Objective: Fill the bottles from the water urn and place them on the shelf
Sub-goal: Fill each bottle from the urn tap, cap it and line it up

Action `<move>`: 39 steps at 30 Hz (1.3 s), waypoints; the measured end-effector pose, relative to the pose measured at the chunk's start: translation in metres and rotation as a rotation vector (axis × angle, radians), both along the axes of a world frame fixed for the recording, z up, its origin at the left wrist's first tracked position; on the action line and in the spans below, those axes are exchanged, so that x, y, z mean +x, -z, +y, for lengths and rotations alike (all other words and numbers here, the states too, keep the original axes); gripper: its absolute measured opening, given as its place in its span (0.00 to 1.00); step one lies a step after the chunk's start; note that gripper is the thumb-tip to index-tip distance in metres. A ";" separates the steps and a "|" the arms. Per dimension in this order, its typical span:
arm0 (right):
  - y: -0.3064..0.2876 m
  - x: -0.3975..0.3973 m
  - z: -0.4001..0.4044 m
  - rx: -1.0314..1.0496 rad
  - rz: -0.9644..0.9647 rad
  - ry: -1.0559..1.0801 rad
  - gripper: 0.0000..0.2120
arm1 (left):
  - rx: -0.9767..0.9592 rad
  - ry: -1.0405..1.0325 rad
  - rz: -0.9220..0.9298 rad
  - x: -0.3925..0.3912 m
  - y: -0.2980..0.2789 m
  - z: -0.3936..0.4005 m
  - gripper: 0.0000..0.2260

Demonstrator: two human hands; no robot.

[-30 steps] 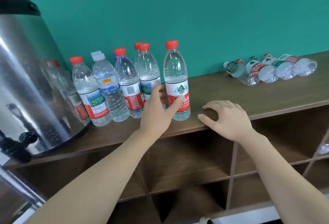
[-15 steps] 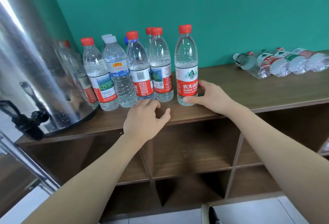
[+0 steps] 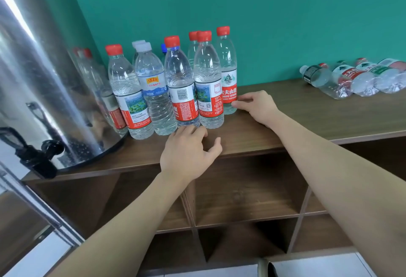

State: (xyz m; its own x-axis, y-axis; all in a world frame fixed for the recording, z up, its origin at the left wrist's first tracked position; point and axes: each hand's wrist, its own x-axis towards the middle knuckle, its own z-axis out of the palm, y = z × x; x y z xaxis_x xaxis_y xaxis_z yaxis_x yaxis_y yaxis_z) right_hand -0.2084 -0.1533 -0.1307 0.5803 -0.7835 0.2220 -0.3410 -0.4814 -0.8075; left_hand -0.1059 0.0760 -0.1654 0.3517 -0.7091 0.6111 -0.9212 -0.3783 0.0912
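**Two bare arms, nothing worn**

Both forearms are uncovered along all of their visible length, from the lower edge of the view up to the wrists; no sleeve or cuff shows on either one. The left hand (image 3: 189,152) and the right hand (image 3: 259,106) are ungloved. Neither wrist carries a watch, strap or bracelet, and the visible fingers carry no rings. The fingernails are too small in view to tell anything about them. Of the person, the arms and hands are the only parts clearly seen.
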 end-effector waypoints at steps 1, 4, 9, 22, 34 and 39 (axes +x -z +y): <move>0.001 0.002 -0.001 -0.001 0.006 -0.006 0.22 | 0.003 0.000 0.003 0.000 0.000 0.000 0.24; 0.003 0.002 -0.003 0.001 0.001 -0.028 0.21 | 0.014 -0.001 0.003 0.000 0.000 0.000 0.24; 0.002 -0.006 0.002 0.017 -0.024 -0.031 0.21 | 0.021 -0.011 -0.007 -0.001 -0.001 0.000 0.23; 0.004 -0.111 0.001 -0.258 0.146 0.073 0.19 | 0.261 0.205 0.158 -0.061 -0.023 -0.058 0.20; -0.002 -0.193 -0.110 -0.453 0.201 0.405 0.28 | 0.270 0.161 0.094 -0.087 -0.020 -0.086 0.22; -0.001 -0.186 -0.124 -0.410 0.215 0.294 0.27 | 0.277 0.153 0.100 -0.087 -0.020 -0.087 0.22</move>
State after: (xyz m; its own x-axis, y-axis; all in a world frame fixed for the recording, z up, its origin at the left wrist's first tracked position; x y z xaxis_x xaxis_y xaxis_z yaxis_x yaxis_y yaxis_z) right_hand -0.3949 -0.2769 -0.1296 0.4161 -0.7936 0.4439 -0.6452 -0.6016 -0.4709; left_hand -0.1930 -0.0106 -0.1453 0.2769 -0.8929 0.3551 -0.9609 -0.2592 0.0974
